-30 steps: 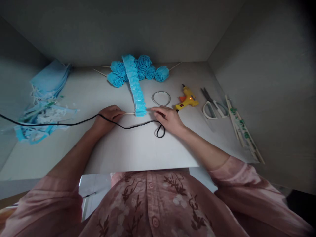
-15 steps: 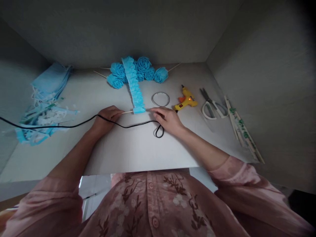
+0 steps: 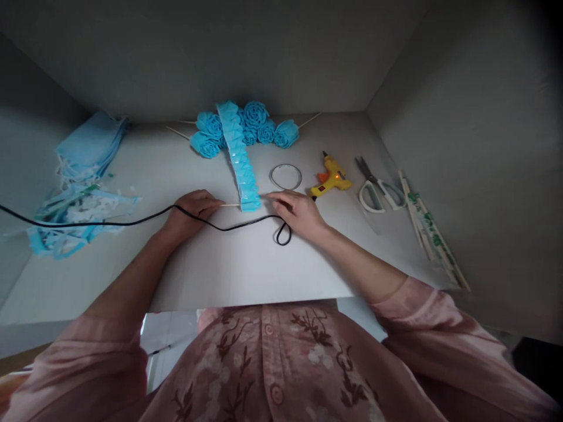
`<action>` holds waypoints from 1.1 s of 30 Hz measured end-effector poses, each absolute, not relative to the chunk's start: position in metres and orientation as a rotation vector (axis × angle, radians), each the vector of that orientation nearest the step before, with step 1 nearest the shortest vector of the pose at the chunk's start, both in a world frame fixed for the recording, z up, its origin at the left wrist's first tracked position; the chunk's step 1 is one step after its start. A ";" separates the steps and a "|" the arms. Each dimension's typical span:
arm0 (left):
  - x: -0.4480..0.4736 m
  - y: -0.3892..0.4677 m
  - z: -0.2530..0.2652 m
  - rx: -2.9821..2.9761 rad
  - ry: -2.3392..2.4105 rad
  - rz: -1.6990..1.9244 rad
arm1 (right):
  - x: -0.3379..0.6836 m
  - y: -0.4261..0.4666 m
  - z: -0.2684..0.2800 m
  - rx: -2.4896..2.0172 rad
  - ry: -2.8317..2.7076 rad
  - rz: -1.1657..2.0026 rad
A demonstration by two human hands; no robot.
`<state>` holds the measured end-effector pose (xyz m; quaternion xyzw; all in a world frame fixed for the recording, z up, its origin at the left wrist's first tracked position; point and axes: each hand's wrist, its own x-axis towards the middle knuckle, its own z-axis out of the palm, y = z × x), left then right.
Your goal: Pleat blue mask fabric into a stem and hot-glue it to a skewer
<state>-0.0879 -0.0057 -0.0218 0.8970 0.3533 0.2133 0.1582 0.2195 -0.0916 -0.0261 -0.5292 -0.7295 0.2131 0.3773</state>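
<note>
My left hand (image 3: 193,208) pinches a thin wooden stick (image 3: 230,205) between thumb and fingers. The far end of that stick meets the near end of a long ruffled blue strip (image 3: 240,155), which runs back over the pile of blue flowers. To the right of the strip's near end, my right hand (image 3: 301,212) has its index finger stretched out and its thumb apart, and no held thing shows in it. A black cord (image 3: 240,225) crosses my left hand and passes below the strip, with a small loop under my right hand.
Blue rosettes (image 3: 255,114) on sticks lie at the back. Rightward are a ring of wire or tape (image 3: 285,177), a yellow glue gun (image 3: 332,177) with a lit light, scissors (image 3: 378,187) and a bundle of sticks (image 3: 433,228). On the left lie blue face masks (image 3: 92,140) and scraps (image 3: 74,220).
The strip's near end has turned with the stick and come slightly towards me; its ruffles now show where a smooth flap was. Both hands have stayed almost in place.
</note>
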 end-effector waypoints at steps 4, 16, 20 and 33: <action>-0.087 -0.006 -0.020 2.556 1.052 0.569 | 0.219 -0.091 -0.027 -1.362 -1.871 0.534; -0.084 -0.006 -0.019 2.506 1.161 0.493 | 0.223 -0.090 0.002 -1.322 -2.042 0.354; -0.085 -0.004 -0.019 2.567 1.044 0.511 | 0.220 -0.077 0.017 -1.324 -2.112 0.363; -0.086 0.002 -0.038 2.616 0.998 0.574 | 0.215 -0.070 -0.026 -1.282 -2.085 0.316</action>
